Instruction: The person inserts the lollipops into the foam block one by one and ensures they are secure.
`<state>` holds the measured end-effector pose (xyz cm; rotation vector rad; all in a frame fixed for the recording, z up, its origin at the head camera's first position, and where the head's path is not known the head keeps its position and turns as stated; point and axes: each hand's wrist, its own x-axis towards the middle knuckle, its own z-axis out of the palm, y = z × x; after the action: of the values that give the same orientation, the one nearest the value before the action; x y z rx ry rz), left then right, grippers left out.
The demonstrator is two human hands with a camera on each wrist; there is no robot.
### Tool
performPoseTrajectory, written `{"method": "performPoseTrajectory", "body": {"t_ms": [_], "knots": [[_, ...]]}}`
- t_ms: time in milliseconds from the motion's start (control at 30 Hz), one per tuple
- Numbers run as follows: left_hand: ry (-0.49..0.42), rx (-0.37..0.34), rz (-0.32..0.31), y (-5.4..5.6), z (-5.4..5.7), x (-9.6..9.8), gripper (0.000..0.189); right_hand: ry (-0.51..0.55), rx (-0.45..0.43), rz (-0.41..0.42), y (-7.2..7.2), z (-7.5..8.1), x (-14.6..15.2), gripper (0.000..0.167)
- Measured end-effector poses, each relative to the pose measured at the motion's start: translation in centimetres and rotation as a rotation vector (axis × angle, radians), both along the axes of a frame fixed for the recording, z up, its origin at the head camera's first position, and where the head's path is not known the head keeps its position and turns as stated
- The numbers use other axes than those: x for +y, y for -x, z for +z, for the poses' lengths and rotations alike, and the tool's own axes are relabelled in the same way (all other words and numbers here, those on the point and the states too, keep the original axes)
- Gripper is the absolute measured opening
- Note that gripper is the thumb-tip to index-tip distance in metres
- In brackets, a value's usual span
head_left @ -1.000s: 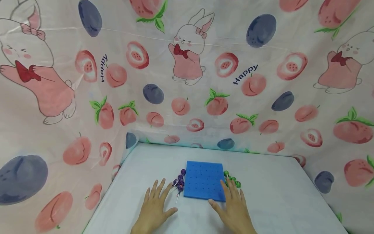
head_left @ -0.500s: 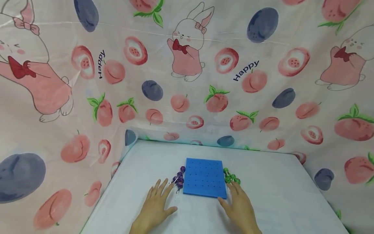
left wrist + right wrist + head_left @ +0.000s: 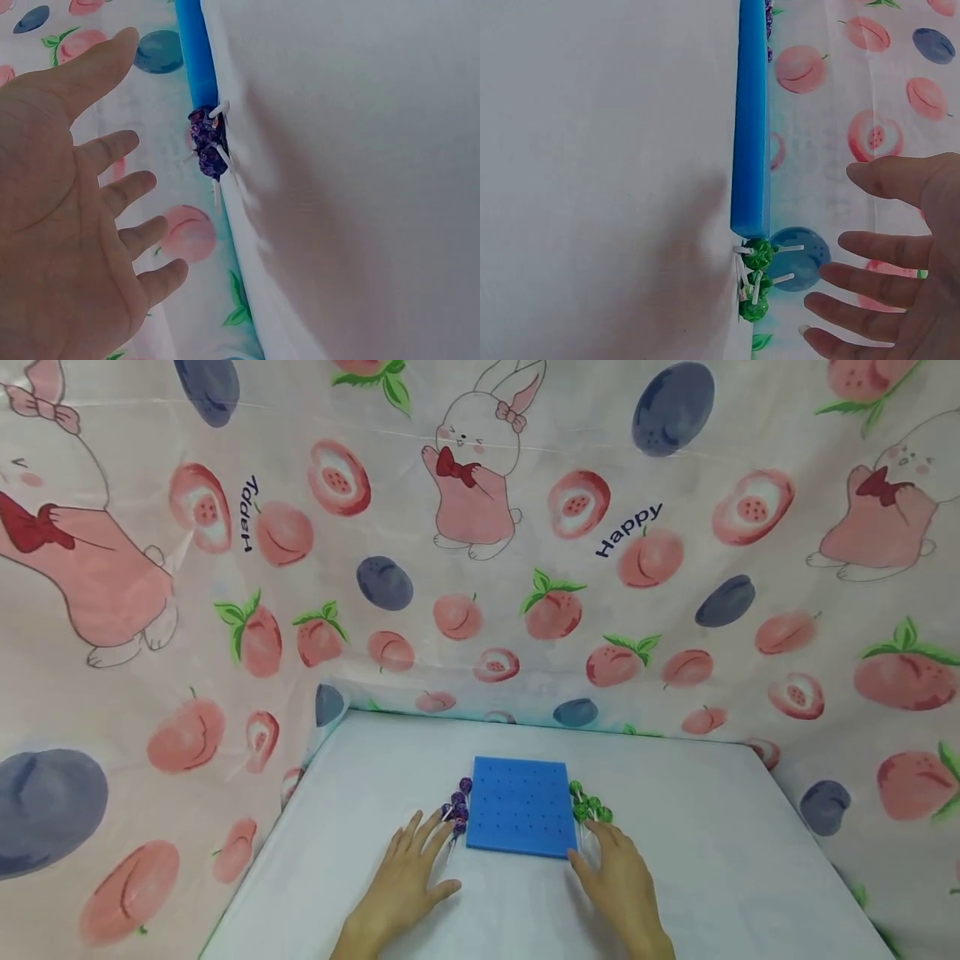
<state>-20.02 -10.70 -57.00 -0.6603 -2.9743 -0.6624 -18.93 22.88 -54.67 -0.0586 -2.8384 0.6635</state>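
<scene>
A blue square board (image 3: 521,807) with rows of small holes lies on the white table. Along its left side sits a cluster of purple-wrapped lollipops (image 3: 459,806) with white sticks; green-wrapped lollipops (image 3: 592,806) lie along its right side. My left hand (image 3: 405,875) hovers at the purple ones, fingers spread, its fingertips overlapping their sticks in the head view. Its palm (image 3: 64,225) shows bare in the left wrist view. My right hand (image 3: 618,872) is beside the board's near right corner, fingertips close to the green sticks. Nothing is held in its relaxed fingers (image 3: 877,277).
The white-covered table (image 3: 720,835) extends on both sides of the board. A fabric curtain (image 3: 420,710) printed with rabbits and fruit hangs behind the table and along its left and right sides.
My right hand has drawn back and to the right, off the board's edge, its fingers bending a little. The left hand has edged closer to the purple lollipops. The head view has tilted slightly down.
</scene>
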Motion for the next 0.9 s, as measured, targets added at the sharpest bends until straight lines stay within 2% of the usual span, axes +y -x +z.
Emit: {"method": "performPoseTrajectory", "body": {"t_ms": [133,333,567,767,900], "knots": [[0.021,0.005,0.002,0.1,0.2,0.0,0.085,0.007,0.019,-0.008,0.0,-0.1,0.1,0.058],[0.004,0.009,-0.008,0.2,0.3,0.0,0.085,-0.037,0.043,0.003,0.6,-1.0,0.8,0.053],[0.012,-0.006,-0.016,0.5,0.4,0.2,0.083,0.003,0.062,-0.004,1.4,-1.4,2.0,0.052],[0.018,0.006,-0.051,0.7,0.4,0.5,0.082,0.016,-0.002,-0.063,2.2,-1.3,3.8,0.06],[0.024,0.0,-0.085,1.0,0.3,0.9,0.079,0.021,-0.046,-0.051,3.0,-1.0,4.6,0.059]]}}
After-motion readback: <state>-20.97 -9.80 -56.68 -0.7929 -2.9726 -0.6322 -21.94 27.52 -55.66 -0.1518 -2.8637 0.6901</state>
